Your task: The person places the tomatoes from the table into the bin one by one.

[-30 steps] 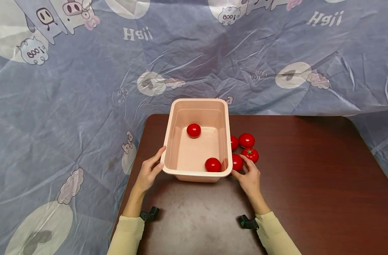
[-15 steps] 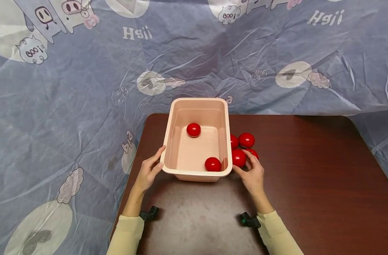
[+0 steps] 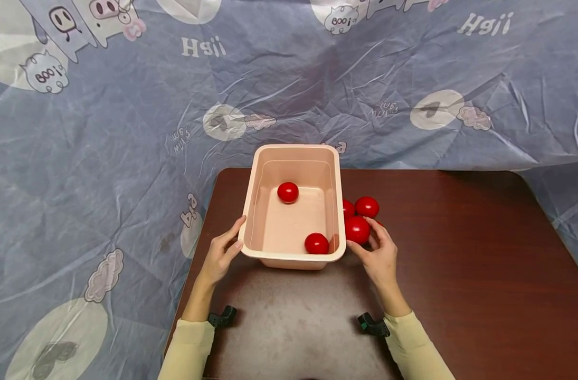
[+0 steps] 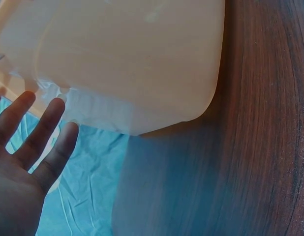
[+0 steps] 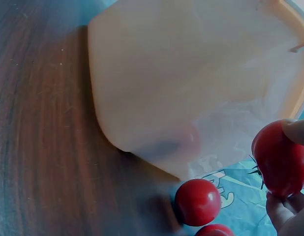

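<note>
A pale pink plastic basin [image 3: 294, 255] stands on the table with two red tomatoes inside: one tomato [image 3: 287, 192] toward the back, another tomato [image 3: 316, 244] by the front right corner. My left hand [image 3: 224, 258] touches the basin's left side near the front; its fingers look nearly straight in the left wrist view, the thumb hidden there. My right hand [image 3: 380, 257] pinches a tomato [image 3: 357, 230] between thumb and fingers, just outside the right rim. In the right wrist view this tomato [image 5: 280, 157] shows its green stem and is lifted off the table.
Behind the held tomato lie more tomatoes: one tomato [image 3: 367, 207] in full view, one tomato [image 3: 348, 209] partly behind the basin's rim, and one mostly hidden by my right hand. The brown table [image 3: 460, 264] extends right. A patterned blue cloth [image 3: 388, 79] hangs behind and left.
My right hand has shifted slightly right and away from me, raising the tomato, which now covers most of the stemmed tomato behind it. The left hand and basin stay put.
</note>
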A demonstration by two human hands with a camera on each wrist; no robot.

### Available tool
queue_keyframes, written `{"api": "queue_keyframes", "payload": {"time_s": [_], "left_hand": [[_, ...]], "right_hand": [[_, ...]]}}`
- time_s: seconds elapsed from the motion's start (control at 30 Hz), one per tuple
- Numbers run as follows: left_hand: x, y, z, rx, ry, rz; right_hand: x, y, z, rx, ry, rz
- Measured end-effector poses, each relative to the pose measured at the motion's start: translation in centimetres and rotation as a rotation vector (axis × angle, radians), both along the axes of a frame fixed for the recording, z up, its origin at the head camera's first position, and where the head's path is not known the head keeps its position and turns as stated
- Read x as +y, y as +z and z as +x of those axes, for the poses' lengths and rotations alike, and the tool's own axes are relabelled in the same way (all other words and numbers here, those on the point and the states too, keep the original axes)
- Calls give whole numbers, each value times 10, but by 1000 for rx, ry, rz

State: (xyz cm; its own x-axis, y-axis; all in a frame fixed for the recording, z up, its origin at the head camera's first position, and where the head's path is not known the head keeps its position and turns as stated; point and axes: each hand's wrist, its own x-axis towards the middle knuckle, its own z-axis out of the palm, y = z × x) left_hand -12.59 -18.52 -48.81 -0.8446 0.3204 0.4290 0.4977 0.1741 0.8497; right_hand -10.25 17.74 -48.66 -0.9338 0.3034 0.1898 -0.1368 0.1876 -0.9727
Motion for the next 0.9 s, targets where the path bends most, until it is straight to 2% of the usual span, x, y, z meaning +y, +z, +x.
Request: {"api": "queue_keyframes", "payload": {"time_s": [0.1,0.17,0.43,0.53,0.73,0.9], "left_hand": [[0,0,-1,6,-5,3],[1,5,1,6,-4,-6],[1,5,2,-4,-3,-7],[1,5,2,5,-2,-7],[1,6,2,12,2,-11],[1,4,3,-3,7,-10]], "right_hand": [[0,5,0,9,-8,-15],[-1,10,1,17,-15,-7],[-1,22,4,46,-34,32],[1,21,2,77,-30,14],[7,8,-5,141,-25,-40],[8,10,-6,170,-26,-64]]}}
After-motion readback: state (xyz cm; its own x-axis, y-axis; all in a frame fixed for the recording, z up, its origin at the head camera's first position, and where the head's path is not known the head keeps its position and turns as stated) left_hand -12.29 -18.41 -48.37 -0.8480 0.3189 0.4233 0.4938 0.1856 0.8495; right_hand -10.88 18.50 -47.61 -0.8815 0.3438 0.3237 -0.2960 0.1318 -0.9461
